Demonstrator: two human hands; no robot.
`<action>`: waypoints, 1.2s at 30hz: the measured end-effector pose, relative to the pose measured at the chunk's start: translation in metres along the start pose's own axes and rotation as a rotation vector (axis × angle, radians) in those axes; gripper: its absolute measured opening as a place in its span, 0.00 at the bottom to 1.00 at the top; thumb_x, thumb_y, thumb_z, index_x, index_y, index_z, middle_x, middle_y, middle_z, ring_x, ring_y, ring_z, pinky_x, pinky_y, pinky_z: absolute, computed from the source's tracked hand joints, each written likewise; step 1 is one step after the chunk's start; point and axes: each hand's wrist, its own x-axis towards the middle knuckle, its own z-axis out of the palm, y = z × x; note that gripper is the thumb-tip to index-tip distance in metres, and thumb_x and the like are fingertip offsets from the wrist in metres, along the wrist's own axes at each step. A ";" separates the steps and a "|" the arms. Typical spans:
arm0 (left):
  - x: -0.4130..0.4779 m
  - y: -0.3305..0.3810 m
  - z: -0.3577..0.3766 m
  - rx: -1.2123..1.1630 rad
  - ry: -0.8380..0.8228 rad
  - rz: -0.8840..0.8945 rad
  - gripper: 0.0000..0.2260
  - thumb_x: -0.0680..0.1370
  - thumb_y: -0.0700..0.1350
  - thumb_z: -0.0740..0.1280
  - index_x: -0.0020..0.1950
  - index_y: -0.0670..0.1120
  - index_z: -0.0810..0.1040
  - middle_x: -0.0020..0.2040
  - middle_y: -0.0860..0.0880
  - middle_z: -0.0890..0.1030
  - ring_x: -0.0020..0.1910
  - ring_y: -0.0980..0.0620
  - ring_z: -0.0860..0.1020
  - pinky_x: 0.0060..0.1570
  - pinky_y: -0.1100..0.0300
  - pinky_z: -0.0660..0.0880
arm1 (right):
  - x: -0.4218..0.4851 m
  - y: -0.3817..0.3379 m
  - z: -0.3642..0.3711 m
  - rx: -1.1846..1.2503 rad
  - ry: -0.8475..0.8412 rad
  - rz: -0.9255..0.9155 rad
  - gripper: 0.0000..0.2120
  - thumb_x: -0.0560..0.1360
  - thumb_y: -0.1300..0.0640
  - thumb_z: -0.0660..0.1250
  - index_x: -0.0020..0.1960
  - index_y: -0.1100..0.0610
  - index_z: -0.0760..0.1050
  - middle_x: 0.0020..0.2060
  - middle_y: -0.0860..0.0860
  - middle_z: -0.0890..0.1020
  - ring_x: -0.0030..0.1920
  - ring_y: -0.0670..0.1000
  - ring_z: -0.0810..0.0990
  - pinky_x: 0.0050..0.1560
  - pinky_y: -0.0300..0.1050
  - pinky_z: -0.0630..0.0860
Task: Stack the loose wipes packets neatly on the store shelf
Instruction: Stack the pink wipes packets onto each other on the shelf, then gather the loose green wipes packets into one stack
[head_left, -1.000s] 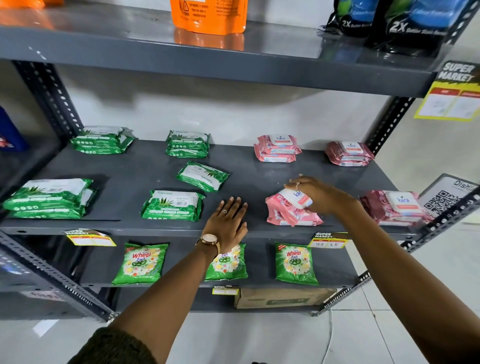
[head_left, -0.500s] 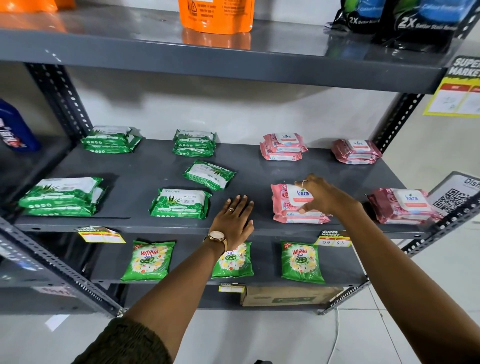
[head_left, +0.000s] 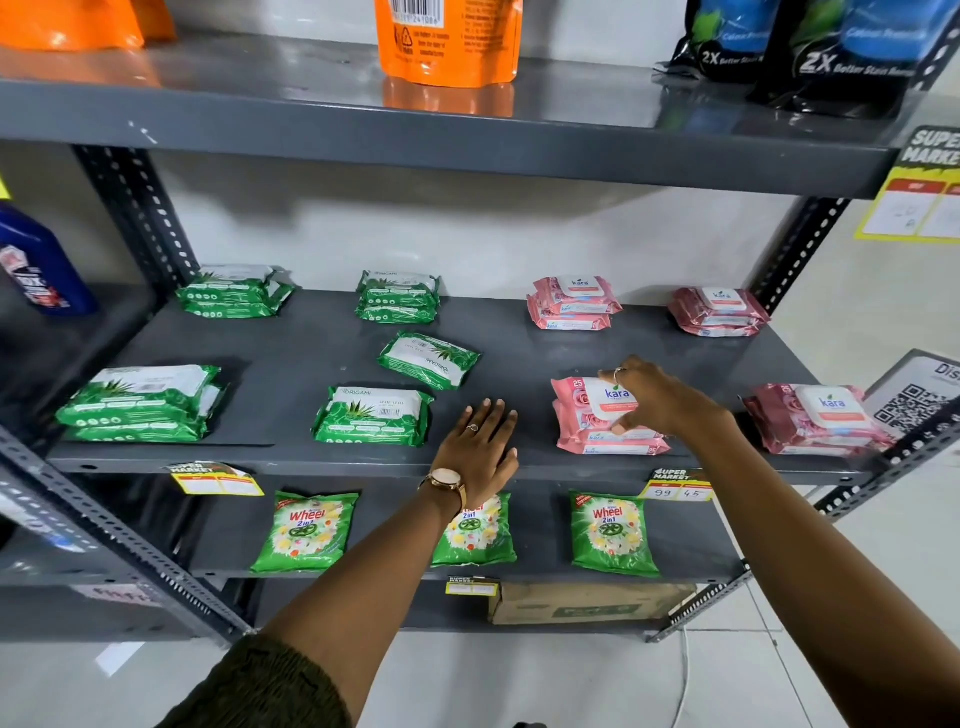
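Now resting on the front pink wipes stack (head_left: 597, 418): right hand (head_left: 654, 397), fingers spread loose over the top packet's white label, thumb down at the near edge, not clamped around anything. Just left, apart from that stack: left hand (head_left: 480, 449), open and flat, palm down on the grey shelf (head_left: 291, 358) near its front lip. Further left, a loose green wipes packet (head_left: 428, 359) lying askew behind a green front stack (head_left: 373, 415), clear of both hands.

The orange pouch (head_left: 449, 41) is being cropped by the top edge; the pink stack (head_left: 605, 415) is being partly hidden by the right hand (head_left: 660, 397).
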 end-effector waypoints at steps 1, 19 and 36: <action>0.000 0.000 -0.001 -0.006 -0.008 -0.002 0.26 0.81 0.51 0.52 0.77 0.44 0.54 0.79 0.42 0.55 0.78 0.44 0.50 0.76 0.50 0.44 | 0.000 -0.001 0.000 -0.003 0.000 0.003 0.38 0.67 0.60 0.76 0.73 0.57 0.62 0.67 0.58 0.69 0.66 0.58 0.70 0.65 0.49 0.69; 0.069 -0.113 -0.097 0.033 -0.210 -0.070 0.36 0.72 0.33 0.64 0.77 0.41 0.51 0.79 0.43 0.52 0.78 0.45 0.52 0.75 0.53 0.56 | 0.023 -0.156 0.120 0.177 0.057 -0.034 0.32 0.81 0.44 0.45 0.76 0.62 0.43 0.78 0.57 0.46 0.78 0.54 0.41 0.78 0.51 0.39; 0.079 -0.142 -0.168 0.079 -0.423 -0.095 0.37 0.62 0.49 0.79 0.67 0.45 0.69 0.52 0.48 0.75 0.45 0.49 0.72 0.41 0.60 0.68 | 0.031 -0.154 0.145 0.078 0.125 -0.027 0.31 0.80 0.43 0.41 0.76 0.60 0.39 0.78 0.56 0.42 0.77 0.53 0.38 0.77 0.51 0.36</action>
